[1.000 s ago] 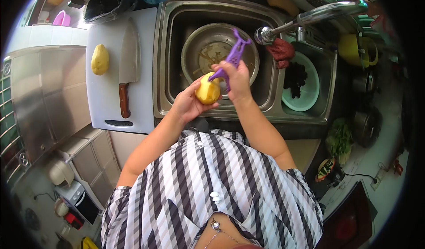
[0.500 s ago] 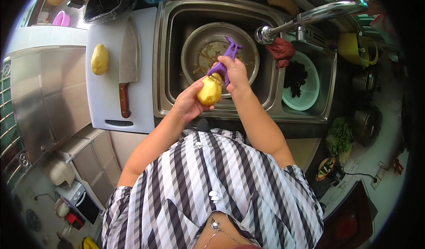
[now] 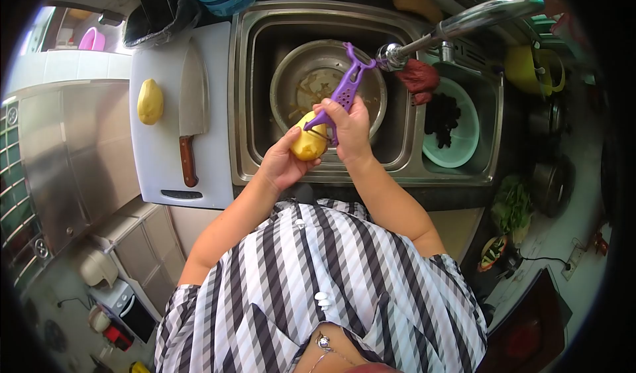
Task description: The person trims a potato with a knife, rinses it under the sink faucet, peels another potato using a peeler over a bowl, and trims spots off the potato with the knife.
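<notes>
a part-peeled potato (image 3: pixel 307 147) is cradled in the left fingers (image 3: pixel 289 139) over the near side of the sink (image 3: pixel 241 101), while a purple peeler (image 3: pixel 345 95) is gripped in the right fingers (image 3: pixel 335 110), its blade held against the potato. a peeling stroke seems to be in hand; for another, a steady hold and fingertips kept off the blade's path would be called for. left of the sink, a second potato (image 3: pixel 150 102) and a knife (image 3: pixel 193 95) are laid on a board (image 3: pixel 159 158).
</notes>
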Tool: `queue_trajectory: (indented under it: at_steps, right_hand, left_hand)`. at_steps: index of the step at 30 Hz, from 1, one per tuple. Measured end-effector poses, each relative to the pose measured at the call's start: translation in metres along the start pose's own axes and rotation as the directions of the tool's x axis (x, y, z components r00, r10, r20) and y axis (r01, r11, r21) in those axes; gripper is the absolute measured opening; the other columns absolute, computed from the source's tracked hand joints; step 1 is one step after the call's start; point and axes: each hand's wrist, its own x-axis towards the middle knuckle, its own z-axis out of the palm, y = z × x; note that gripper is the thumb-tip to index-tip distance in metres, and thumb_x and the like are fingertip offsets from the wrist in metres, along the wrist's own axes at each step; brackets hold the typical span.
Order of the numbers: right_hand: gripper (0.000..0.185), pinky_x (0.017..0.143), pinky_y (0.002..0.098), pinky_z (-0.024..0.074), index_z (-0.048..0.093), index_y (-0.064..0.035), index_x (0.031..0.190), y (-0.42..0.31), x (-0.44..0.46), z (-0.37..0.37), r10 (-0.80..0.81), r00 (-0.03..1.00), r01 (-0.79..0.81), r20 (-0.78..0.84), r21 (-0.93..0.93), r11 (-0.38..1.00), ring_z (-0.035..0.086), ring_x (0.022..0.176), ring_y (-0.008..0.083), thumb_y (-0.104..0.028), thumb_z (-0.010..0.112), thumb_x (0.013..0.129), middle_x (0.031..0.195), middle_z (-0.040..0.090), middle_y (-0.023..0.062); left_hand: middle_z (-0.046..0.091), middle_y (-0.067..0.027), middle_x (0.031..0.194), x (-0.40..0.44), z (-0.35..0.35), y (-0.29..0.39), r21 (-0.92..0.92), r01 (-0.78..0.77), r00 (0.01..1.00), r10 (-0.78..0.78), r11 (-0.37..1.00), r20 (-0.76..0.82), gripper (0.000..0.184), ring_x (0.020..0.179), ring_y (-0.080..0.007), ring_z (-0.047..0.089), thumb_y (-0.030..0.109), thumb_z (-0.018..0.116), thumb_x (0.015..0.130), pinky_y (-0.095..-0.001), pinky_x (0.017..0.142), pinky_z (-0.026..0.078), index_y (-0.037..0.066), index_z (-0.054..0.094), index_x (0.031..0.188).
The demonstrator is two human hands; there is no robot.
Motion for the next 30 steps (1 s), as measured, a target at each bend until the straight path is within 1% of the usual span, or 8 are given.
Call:
queue_trajectory:
  at_steps: [7,11,14,19,22,25,29,30]
  right_hand:
    - [0.020,0.064,0.0251,0.0524,0.051,-0.0031,0.091,0.002,-0.007,0.006,-0.055,0.997,0.063,0.054,-0.143,0.988,0.062,0.068,0.0125,-0.005,0.067,0.079,0.079,0.061,0.0063]
    - [0.020,0.063,0.0270,0.0532,0.051,-0.0004,0.093,0.006,0.029,-0.018,-0.090,0.975,0.092,-0.205,0.003,0.996,0.063,0.067,0.0152,-0.007,0.065,0.080,0.079,0.063,0.0094]
    - [0.019,0.058,0.0261,0.0530,0.053,-0.0036,0.095,0.004,0.047,-0.056,0.089,0.948,-0.053,-0.304,0.126,0.991,0.062,0.065,0.0164,-0.014,0.063,0.083,0.081,0.063,0.0095]
    - [0.024,0.071,0.0392,0.0539,0.060,-0.0076,0.087,0.025,0.016,-0.051,0.572,0.819,-0.485,-0.052,0.471,0.737,0.064,0.075,0.0219,-0.031,0.062,0.083,0.081,0.065,0.0066]
    - [0.022,0.067,0.0369,0.0542,0.057,-0.0079,0.090,0.021,-0.004,-0.030,0.529,0.844,-0.479,0.091,0.573,0.665,0.064,0.071,0.0215,-0.027,0.063,0.082,0.079,0.064,0.0056]
    - [0.022,0.068,0.0365,0.0543,0.056,-0.0078,0.091,0.012,-0.002,-0.006,0.453,0.890,-0.329,-0.057,0.607,0.723,0.063,0.071,0.0218,-0.025,0.064,0.081,0.078,0.064,0.0077]
    - [0.021,0.070,0.0365,0.0546,0.053,-0.0079,0.092,0.000,0.000,-0.001,0.304,0.952,-0.263,0.023,0.567,0.781,0.063,0.072,0.0223,-0.021,0.064,0.080,0.079,0.064,0.0107]
    - [0.018,0.070,0.0354,0.0550,0.053,-0.0079,0.091,0.000,0.002,-0.001,0.240,0.969,-0.235,0.060,0.531,0.814,0.063,0.072,0.0221,-0.019,0.064,0.081,0.078,0.064,0.0117]
  left_hand:
    - [0.057,-0.0113,0.113,-0.002,0.008,0.001,-0.023,-0.016,1.000,0.017,1.000,0.010,0.045,0.099,-0.0239,0.057,0.037,0.051,0.092,-0.0359,0.075,0.051,0.008,0.046,0.126]
    - [0.055,-0.0141,0.121,-0.007,0.000,0.003,-0.053,0.028,0.992,-0.021,0.998,0.121,0.048,0.104,-0.0266,0.056,0.034,0.052,0.091,-0.0367,0.081,0.049,0.008,0.043,0.130]
    - [0.051,-0.0121,0.128,-0.014,0.006,0.001,-0.115,-0.027,0.987,0.045,0.993,0.153,0.052,0.112,-0.0250,0.052,0.027,0.059,0.088,-0.0378,0.095,0.043,0.007,0.041,0.132]
    - [0.045,-0.0081,0.136,-0.009,0.014,0.010,0.022,-0.255,0.951,0.247,0.967,0.187,0.061,0.122,-0.0227,0.046,0.004,0.071,0.075,-0.0377,0.103,0.036,0.012,0.043,0.129]
    - [0.041,-0.0069,0.139,-0.005,0.022,0.010,0.102,-0.382,0.906,0.350,0.919,0.240,0.062,0.124,-0.0220,0.043,-0.003,0.070,0.071,-0.0376,0.108,0.029,0.015,0.042,0.124]
    - [0.042,-0.0031,0.137,-0.005,0.027,0.007,0.295,-0.412,0.897,0.326,0.862,0.299,0.065,0.126,-0.0214,0.041,0.004,0.072,0.073,-0.0378,0.106,0.030,0.022,0.042,0.127]
    - [0.040,-0.0033,0.137,-0.012,0.045,0.003,-0.030,-0.216,0.966,0.218,0.976,0.139,0.062,0.126,-0.0215,0.040,0.023,0.072,0.078,-0.0391,0.105,0.031,0.019,0.039,0.130]
    - [0.041,-0.0045,0.136,-0.015,0.048,0.004,0.050,-0.199,0.971,0.190,0.979,0.148,0.074,0.125,-0.0216,0.041,0.027,0.074,0.076,-0.0398,0.104,0.034,0.017,0.034,0.137]
